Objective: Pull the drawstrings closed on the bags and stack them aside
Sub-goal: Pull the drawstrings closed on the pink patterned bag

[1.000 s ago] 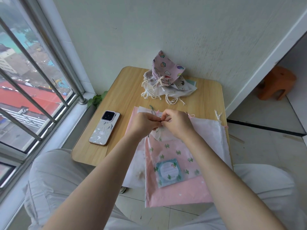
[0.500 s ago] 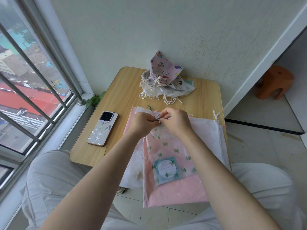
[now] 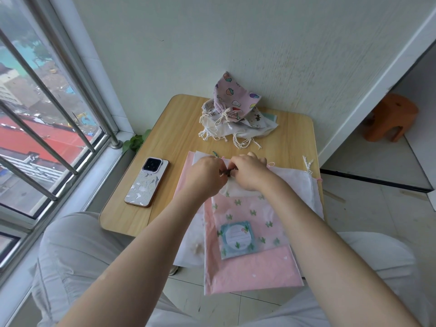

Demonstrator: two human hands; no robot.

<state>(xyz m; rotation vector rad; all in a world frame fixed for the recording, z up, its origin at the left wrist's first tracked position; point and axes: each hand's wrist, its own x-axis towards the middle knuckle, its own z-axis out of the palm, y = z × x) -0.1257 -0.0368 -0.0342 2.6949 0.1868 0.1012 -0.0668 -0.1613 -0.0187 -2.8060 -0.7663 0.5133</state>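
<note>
Hands meet at the mouth of the top bag: the left hand [image 3: 205, 173] and the right hand [image 3: 247, 171] sit knuckle to knuckle, fingers curled inward and pinching a thin dark drawstring [image 3: 226, 172] between them, with a loose end of cord [image 3: 215, 154] poking up just behind the left hand. The bag being worked is the translucent pink cactus-print bag [image 3: 247, 208], lying flat on top of a plain pink bag [image 3: 254, 270] and white bags [image 3: 297, 185], all overhanging the near edge of the small wooden table [image 3: 174, 133]. A blue-framed label card [image 3: 237, 239] shows through its fabric. At the far side of the table, against the wall, a pile of cinched bags [image 3: 232, 114] with tasselled cream cords is already stacked, so the task looks partly done. The step in hand appears to be closing this bag's mouth. The fabric under the hands is gathered only a little, so the next move probably calls for drawing the cord ends apart while the mouth bunches up, then lifting the bag to the far pile. A phone [image 3: 147, 182] lies to the left, well clear
</note>
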